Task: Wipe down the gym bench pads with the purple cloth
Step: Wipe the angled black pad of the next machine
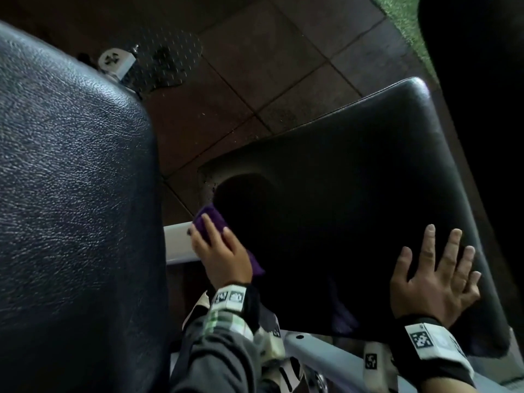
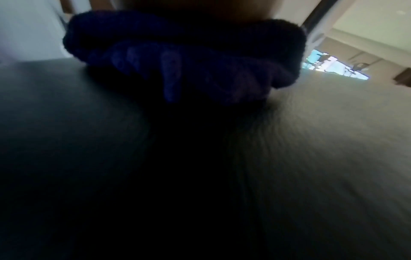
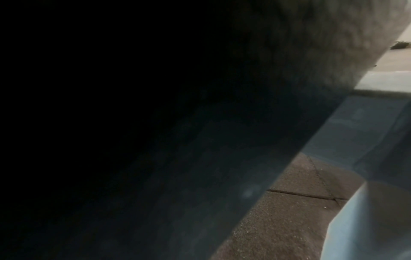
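Wrist bands [image 1: 422, 340]: square code markers, no readable text. Right hand [image 1: 436, 276] flat on seat pad [image 1: 354, 165], fingers spread, holding nothing. Left hand [image 1: 219, 251] grips bunched purple cloth [image 1: 205, 221] against the pad's left edge, beside white frame tube [image 1: 178, 245].

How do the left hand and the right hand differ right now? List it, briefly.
The left hand holds the bunched purple cloth against the seat pad; the right hand holds nothing. The left hand's fingers curve over the cloth; the right hand's are spread straight. The left hand sits by the white frame bar, the right hand near the pad's right edge. Both touch the same pad.
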Tool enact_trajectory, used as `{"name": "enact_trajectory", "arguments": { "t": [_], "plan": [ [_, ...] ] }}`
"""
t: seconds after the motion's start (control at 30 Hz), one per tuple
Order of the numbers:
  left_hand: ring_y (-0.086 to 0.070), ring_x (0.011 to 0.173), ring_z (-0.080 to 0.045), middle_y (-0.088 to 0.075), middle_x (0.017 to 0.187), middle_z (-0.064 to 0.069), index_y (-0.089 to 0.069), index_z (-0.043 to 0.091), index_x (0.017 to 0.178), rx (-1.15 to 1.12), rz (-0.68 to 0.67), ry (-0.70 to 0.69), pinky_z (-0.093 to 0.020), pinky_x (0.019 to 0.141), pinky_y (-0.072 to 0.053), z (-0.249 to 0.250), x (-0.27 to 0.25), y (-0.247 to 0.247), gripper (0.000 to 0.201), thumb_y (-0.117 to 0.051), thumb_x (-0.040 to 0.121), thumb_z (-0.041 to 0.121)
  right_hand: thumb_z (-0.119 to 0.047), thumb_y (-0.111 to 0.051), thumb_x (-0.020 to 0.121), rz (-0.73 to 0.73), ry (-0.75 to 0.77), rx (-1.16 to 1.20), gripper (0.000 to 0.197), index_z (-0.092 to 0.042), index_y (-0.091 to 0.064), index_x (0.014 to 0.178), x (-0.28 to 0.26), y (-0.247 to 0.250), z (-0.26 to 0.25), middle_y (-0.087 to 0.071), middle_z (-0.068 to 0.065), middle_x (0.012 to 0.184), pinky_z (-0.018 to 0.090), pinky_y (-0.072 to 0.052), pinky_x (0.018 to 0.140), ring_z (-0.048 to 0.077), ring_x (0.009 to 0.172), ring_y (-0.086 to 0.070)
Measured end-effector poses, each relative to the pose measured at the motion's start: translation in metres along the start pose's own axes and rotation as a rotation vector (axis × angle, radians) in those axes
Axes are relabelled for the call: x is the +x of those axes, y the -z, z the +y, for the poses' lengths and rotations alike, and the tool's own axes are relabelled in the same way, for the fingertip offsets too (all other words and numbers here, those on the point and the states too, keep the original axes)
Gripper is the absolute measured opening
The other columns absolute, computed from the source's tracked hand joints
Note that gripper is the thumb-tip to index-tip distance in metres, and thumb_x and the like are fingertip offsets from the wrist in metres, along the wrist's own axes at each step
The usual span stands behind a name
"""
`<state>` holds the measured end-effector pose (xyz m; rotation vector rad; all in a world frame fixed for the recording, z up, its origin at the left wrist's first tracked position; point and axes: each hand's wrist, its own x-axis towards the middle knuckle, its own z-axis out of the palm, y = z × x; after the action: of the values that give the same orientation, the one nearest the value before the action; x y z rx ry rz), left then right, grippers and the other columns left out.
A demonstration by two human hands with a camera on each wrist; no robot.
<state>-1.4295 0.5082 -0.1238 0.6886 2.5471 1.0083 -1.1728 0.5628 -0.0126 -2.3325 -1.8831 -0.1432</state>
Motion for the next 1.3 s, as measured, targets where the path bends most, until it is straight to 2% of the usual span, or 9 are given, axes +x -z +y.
{"name": "enact_trajectory", "arguments": {
  "t": [0.13, 0.27, 0.4, 0.6, 0.77, 0.83, 1.03, 1.17, 1.3],
  "plan": [
    [-0.030, 0.133, -0.052, -0.029, 0.147, -0.034, -0.044, -0.001, 0.140, 0.028, 0.032, 0.032, -0.049, 0.112, -0.023, 0.004, -0.058, 0.007, 0.054, -0.035, 0.096, 0.030, -0.047, -0.027, 0.090, 0.000, -0.003, 0.007, 0.058, -0.033, -0.023, 0.146, 0.000, 0.001, -0.001, -0.010, 0.000, 0.157, 0.053, -0.009, 0.111, 0.024, 0.144, -0.007],
    [-0.023, 0.139, -0.047, -0.024, 0.154, -0.025, -0.045, 0.005, 0.142, 0.042, -0.097, -0.255, -0.047, 0.113, -0.022, 0.032, -0.089, -0.007, 0.050, -0.040, 0.097, 0.027, -0.046, -0.027, 0.091, 0.011, 0.001, 0.000, 0.057, -0.032, -0.024, 0.146, 0.000, 0.001, -0.001, -0.011, 0.001, 0.157, 0.052, -0.009, 0.111, 0.024, 0.144, -0.008],
    [-0.022, 0.141, -0.044, -0.026, 0.154, -0.023, -0.045, 0.011, 0.142, 0.065, -0.133, -0.421, -0.054, 0.110, -0.032, 0.054, -0.051, -0.023, 0.049, -0.040, 0.097, 0.027, -0.046, -0.028, 0.091, 0.009, -0.001, 0.002, 0.057, -0.032, -0.024, 0.146, 0.000, 0.001, 0.000, -0.011, 0.001, 0.157, 0.052, -0.009, 0.111, 0.025, 0.144, -0.008],
    [-0.032, 0.134, -0.050, -0.032, 0.149, -0.028, -0.050, 0.008, 0.139, 0.037, -0.018, -0.208, -0.051, 0.111, -0.026, 0.033, 0.022, -0.022, 0.051, -0.038, 0.095, 0.032, -0.047, -0.026, 0.090, -0.012, -0.007, -0.001, 0.057, -0.033, -0.023, 0.146, 0.001, 0.002, 0.000, -0.010, 0.000, 0.157, 0.051, -0.008, 0.111, 0.024, 0.144, -0.006],
    [-0.026, 0.138, -0.049, -0.024, 0.150, -0.033, -0.038, 0.005, 0.145, 0.000, -0.004, 0.079, -0.051, 0.113, -0.022, 0.000, -0.023, 0.003, 0.061, -0.034, 0.094, 0.038, -0.048, -0.026, 0.090, -0.015, -0.006, 0.001, 0.058, -0.034, -0.022, 0.146, 0.001, 0.002, -0.001, -0.010, 0.000, 0.157, 0.051, -0.007, 0.112, 0.023, 0.144, -0.005],
    [-0.020, 0.140, -0.047, -0.018, 0.154, -0.028, -0.034, 0.006, 0.147, 0.023, -0.049, 0.094, -0.048, 0.115, -0.017, 0.000, -0.057, 0.012, 0.064, -0.034, 0.093, 0.041, -0.048, -0.026, 0.091, -0.012, -0.007, -0.002, 0.057, -0.034, -0.022, 0.146, 0.001, 0.001, -0.001, -0.010, 0.000, 0.157, 0.051, -0.007, 0.112, 0.023, 0.144, -0.005],
    [-0.019, 0.141, -0.048, -0.020, 0.155, -0.025, -0.041, 0.007, 0.144, 0.096, -0.188, -0.331, -0.054, 0.112, -0.024, 0.032, -0.078, -0.007, 0.056, -0.043, 0.095, 0.032, -0.047, -0.027, 0.091, 0.009, -0.007, -0.005, 0.057, -0.032, -0.025, 0.146, 0.001, 0.000, -0.001, -0.012, 0.000, 0.157, 0.050, -0.008, 0.111, 0.024, 0.144, -0.008],
    [-0.019, 0.141, -0.047, -0.022, 0.156, -0.022, -0.041, 0.013, 0.145, 0.099, -0.221, -0.495, -0.058, 0.110, -0.028, 0.075, -0.027, -0.031, 0.053, -0.040, 0.096, 0.034, -0.047, -0.027, 0.090, -0.006, -0.019, 0.001, 0.058, -0.032, -0.025, 0.146, 0.000, 0.002, -0.002, -0.011, -0.001, 0.157, 0.050, -0.008, 0.111, 0.023, 0.144, -0.008],
    [-0.021, 0.142, -0.045, -0.024, 0.156, -0.018, -0.042, 0.021, 0.145, 0.094, -0.290, -0.528, -0.058, 0.110, -0.023, 0.107, 0.048, -0.047, 0.055, -0.033, 0.094, 0.040, -0.048, -0.027, 0.089, -0.025, -0.041, 0.000, 0.058, -0.034, -0.025, 0.145, 0.001, 0.004, -0.004, -0.010, -0.003, 0.157, 0.051, -0.009, 0.111, 0.022, 0.144, -0.006]
  ]
}}
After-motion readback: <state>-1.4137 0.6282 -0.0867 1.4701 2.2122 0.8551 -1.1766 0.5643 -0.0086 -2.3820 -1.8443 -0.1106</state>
